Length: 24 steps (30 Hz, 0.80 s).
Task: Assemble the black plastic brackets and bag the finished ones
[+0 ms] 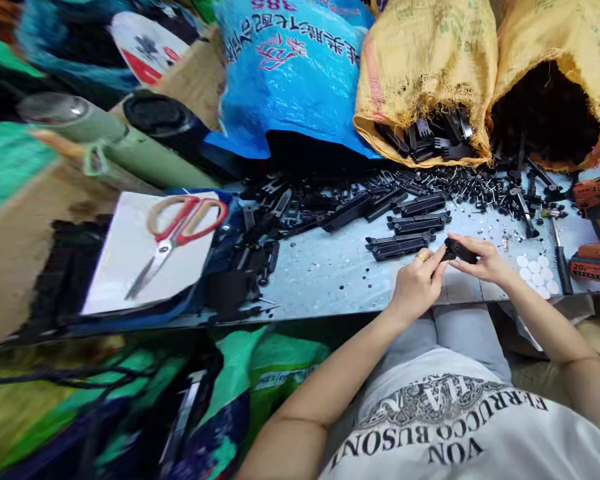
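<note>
Just above the front edge of the table, both hands are closed on a small black plastic part (461, 251). My left hand (419, 280) wears a ring and pinches the part's left end. My right hand (486, 260) grips the other end between thumb and fingers. What the fingertips cover is hidden. Left of the hands lie paired long black plastic pieces (401, 245); more black pieces (420, 223) are lined up behind them.
Scissors (173, 233) lie on white card (110, 267) at left. Loose black parts and screws (470, 190) cover the table's back. Yellow sacks (425, 60) and a blue bag (290, 73) stand behind. White discs (537, 273), a hammer (560, 257) and a power drill (597, 227) sit at right.
</note>
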Available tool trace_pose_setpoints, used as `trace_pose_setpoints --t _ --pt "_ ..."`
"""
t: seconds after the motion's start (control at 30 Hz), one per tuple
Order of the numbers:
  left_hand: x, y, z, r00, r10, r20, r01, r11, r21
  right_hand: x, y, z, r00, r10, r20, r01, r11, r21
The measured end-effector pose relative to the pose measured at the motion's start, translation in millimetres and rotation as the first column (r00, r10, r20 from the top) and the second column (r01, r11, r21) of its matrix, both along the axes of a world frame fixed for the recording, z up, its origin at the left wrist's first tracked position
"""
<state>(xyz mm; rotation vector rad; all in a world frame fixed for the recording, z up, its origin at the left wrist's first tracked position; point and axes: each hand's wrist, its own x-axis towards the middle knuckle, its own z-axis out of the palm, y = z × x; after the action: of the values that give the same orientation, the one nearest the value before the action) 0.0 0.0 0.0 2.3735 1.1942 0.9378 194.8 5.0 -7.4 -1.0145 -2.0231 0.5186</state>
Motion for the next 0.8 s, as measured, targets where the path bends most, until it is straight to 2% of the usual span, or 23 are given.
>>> trace_pose_setpoints --t 0.13,0.27,0.37,0.53,0.7,0.8 --pt "1 6 -5.5 0.997 0.010 0.072 -0.011 1.000 0.014 7 2 7.4 0.997 0.011 0.070 -0.009 0.999 -0.034" --pt "-1 13 -1.7 0.987 -0.129 0.099 0.123 0.990 0.069 4 0 15.9 0.997 -0.063 0.052 0.067 0.994 -0.084" --pt "-1 15 1.2 0.980 -0.146 0.134 0.138 0.988 0.066 2 -1 18.4 0.993 -0.112 0.040 0.115 0.990 -0.085" --pt "4 8 -0.6 0.984 -0.083 0.158 0.075 0.996 0.057 3 3 16.6 0.999 -0.023 0.036 0.024 0.999 -0.030" --pt "17 1 -1.9 0.966 0.051 0.253 -0.071 0.995 0.071 -3 -1 12.2 0.995 -0.103 0.004 0.103 0.995 0.004" --pt "25 0 -1.9 0.945 0.120 0.306 -0.156 0.983 0.095 -17 -6 6.0 0.975 -0.209 -0.074 0.210 0.978 0.006"
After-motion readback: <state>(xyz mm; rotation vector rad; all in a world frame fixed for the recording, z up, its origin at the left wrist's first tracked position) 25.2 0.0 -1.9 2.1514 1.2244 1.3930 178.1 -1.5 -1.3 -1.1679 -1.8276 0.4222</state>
